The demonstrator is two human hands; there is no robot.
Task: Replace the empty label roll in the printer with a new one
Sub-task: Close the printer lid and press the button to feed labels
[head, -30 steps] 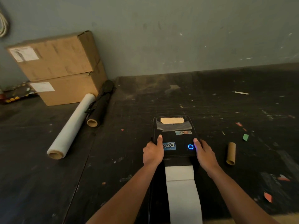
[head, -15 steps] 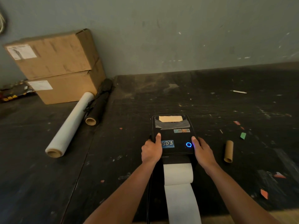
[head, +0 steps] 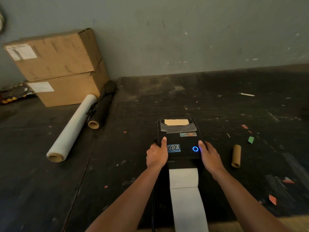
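A black label printer [head: 179, 139] sits on the dark table with its lid down and a blue ring light lit on top. A white strip of labels [head: 185, 193] runs out of its near side toward me. My left hand [head: 157, 155] grips the lid's left edge, thumb on top. My right hand [head: 209, 156] grips the right edge, thumb beside the blue light. An empty brown cardboard core [head: 236, 156] lies on the table to the right of the printer.
Two stacked cardboard boxes [head: 56, 67] stand at the back left against the wall. A clear film roll [head: 71, 129] and a black roll [head: 102, 108] lie beside them. Coloured paper scraps [head: 250, 139] and a white stick [head: 246, 94] are scattered at the right.
Both hands stay on the printer lid in nearly the same grip. The view has shifted slightly.
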